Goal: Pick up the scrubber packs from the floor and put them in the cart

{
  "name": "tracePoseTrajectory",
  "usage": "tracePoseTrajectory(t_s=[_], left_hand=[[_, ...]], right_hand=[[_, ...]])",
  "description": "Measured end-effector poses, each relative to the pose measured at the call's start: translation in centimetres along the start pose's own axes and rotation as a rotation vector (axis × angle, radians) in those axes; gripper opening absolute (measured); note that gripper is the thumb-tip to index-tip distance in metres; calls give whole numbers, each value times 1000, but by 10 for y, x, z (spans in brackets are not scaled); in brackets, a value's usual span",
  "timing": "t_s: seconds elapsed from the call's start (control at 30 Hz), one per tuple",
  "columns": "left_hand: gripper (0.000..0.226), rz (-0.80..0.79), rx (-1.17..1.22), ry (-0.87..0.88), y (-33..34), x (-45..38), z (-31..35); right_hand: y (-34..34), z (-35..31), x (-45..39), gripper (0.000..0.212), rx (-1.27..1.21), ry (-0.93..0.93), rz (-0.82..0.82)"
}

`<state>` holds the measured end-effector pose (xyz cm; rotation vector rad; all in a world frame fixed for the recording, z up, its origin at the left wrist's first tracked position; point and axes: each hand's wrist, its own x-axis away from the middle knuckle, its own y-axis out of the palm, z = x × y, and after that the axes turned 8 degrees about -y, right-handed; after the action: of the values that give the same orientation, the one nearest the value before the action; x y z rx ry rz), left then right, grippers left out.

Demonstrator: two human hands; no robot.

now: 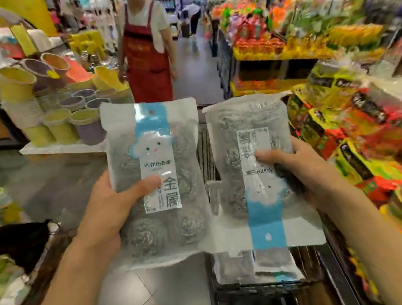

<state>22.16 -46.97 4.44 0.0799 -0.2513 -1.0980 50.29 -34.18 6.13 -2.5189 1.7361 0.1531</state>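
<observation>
Gripping crinkly clear scrubber packs (159,178), both hands (107,209).

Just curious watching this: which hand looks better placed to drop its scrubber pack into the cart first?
Probably the right hand: its pack hangs directly above the cart, while the left hand is over bare floor.

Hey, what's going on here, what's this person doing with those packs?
A person in a shop aisle holds one scrubber pack in each hand. The left hand grips the upright pack; the right hand grips the upside-down pack. Both packs are held above the cart, which seems to already hold at least one similar pack. Neither has been dropped in yet. Someone in a red apron stands ahead.
</observation>
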Motion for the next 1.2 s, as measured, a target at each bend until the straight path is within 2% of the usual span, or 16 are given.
tracePoseTrajectory(t_s=[0.1, 0.17, 0.23, 0.33, 0.37, 0.47, 0.57, 0.77, 0.9, 1.03, 1.2], left_hand=[[59, -95, -14, -53, 17, -48, -6], [70, -152, -43, -72, 25, -77, -12], [93, -173, -69, -113, 37, -103, -20], [97, -210, -95, -166, 61, -142, -38], [95, -220, -108, -182, 72, -153, -44], [65, -239, -111, -234, 102, -186, -67], [60, -207, -121, -275, 132, -216, -94], [57, -142, -122, -388, 176, -276, -154], [86, -79, -143, -477, 184, -321, -200], [56, -25, -132, -525, 189, -370, -269], [51, -48, -217, -545, 189, -423, -360]], right_hand=[[-22, 6, -22, 39, 63, 27, 51], [-40, 12, -35, 47, 99, 56, 61], [-59, 17, -47, 50, 140, 97, 53], [-89, 29, -69, 53, 189, 141, 34], [-98, 34, -78, 54, 196, 158, 37], [-127, 57, -108, 49, 182, 195, 52], [-157, 90, -143, 42, 134, 232, 62], [-195, 181, -204, 37, 19, 343, 91], [-207, 253, -233, 38, -3, 409, 109], [-212, 338, -261, 40, 70, 385, 114], [-207, 438, -284, 37, 37, 446, 126]])
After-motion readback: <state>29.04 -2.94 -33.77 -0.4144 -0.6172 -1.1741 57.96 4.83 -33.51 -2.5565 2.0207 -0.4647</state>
